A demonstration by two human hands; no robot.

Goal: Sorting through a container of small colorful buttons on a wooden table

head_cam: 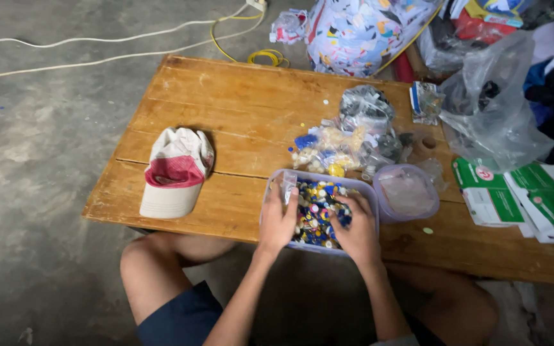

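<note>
Concrete floor (pixel 27 160), low wooden tabletop (pixel 226 122). Tub (pixel 360 188) of mixed coloured buttons (pixel 315 208) sits at the near edge. Left hand (pixel 278 221) pinches a small clear bag (pixel 288 187); right hand (pixel 356 232) buried, grip unclear. Risk: a nudge tips the tub off.

A clear, lilac-tinted tub (pixel 269 192) stands open under both grips, right at the near desk (pixel 226 122) edge. It is filled with small mixed buttons (pixel 318 195), blue, yellow, white and red, heaped loosely between the grips. A small clear bag (pixel 288 186) sits at the left grip's (pixel 278 221) fingertips.
</note>
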